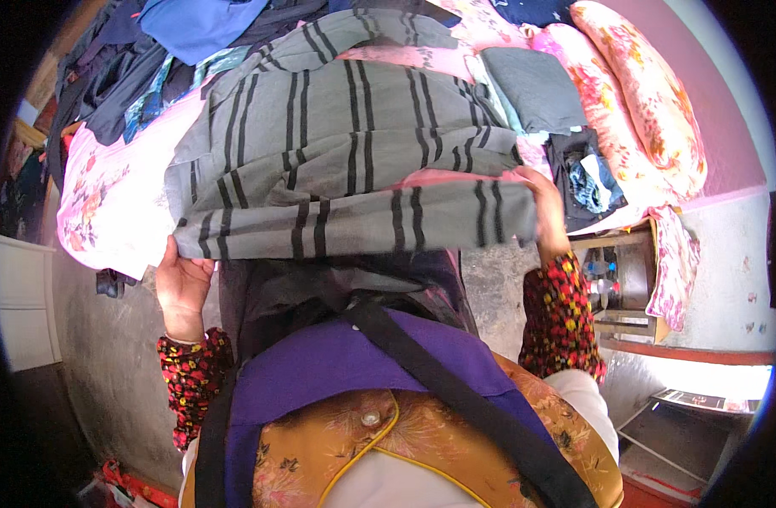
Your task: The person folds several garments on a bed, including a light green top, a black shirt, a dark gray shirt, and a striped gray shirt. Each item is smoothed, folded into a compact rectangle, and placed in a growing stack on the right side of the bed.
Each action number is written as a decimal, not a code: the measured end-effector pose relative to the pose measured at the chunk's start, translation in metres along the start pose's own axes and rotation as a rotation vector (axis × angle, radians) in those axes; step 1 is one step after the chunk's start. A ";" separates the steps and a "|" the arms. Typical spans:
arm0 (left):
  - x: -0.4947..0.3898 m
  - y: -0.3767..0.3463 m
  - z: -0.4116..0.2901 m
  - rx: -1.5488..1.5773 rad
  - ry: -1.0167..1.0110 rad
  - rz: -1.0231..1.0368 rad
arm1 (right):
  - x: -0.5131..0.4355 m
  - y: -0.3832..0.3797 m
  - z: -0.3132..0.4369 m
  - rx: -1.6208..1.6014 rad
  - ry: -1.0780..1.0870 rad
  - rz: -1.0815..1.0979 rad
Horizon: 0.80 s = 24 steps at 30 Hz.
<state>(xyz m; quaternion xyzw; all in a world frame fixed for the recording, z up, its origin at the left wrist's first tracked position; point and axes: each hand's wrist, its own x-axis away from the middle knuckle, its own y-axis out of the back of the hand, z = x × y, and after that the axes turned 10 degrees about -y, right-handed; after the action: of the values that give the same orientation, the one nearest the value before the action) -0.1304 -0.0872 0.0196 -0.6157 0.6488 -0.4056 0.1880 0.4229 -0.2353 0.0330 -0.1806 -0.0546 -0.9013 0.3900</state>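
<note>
A grey garment with black double stripes [324, 108], which looks like a long-sleeved shirt, lies spread over the near edge of a bed covered with a pink floral sheet [121, 190]. One sleeve-like length of it runs straight across in front of me. At its left end, my left hand [183, 282] grips the cloth between thumb and fingers, palm partly up. My right hand [545, 206] grips the other end at the right, with the fingertips partly behind the fabric. Pink sheet shows through a gap between this length and the rest of the garment.
Dark and blue clothes [197, 25] are heaped at the bed's back left. Folded grey cloth [532, 89] and a dark folded garment [584, 178] lie at the right, beside rolled floral bedding [642, 95]. A wooden stand [623, 324] holding bottles is right of the bed.
</note>
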 end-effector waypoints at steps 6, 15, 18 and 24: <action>-0.004 -0.006 0.019 -0.049 0.013 -0.110 | -0.115 -0.006 -0.022 -0.030 -0.057 -0.140; 0.011 -0.025 -0.011 -0.064 -0.104 -0.017 | -0.083 0.013 -0.007 0.142 0.093 -0.031; 0.034 -0.023 -0.028 -0.087 -0.184 0.020 | 0.003 0.040 0.012 0.019 0.043 -0.038; 0.064 0.003 -0.012 -0.133 -0.002 -0.119 | 0.103 0.062 -0.020 -0.253 -0.180 -0.061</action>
<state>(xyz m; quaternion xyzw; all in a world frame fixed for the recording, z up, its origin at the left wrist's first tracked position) -0.1521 -0.1454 0.0410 -0.6649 0.6363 -0.3715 0.1230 0.3967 -0.3532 0.0503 -0.3066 0.0189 -0.8926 0.3301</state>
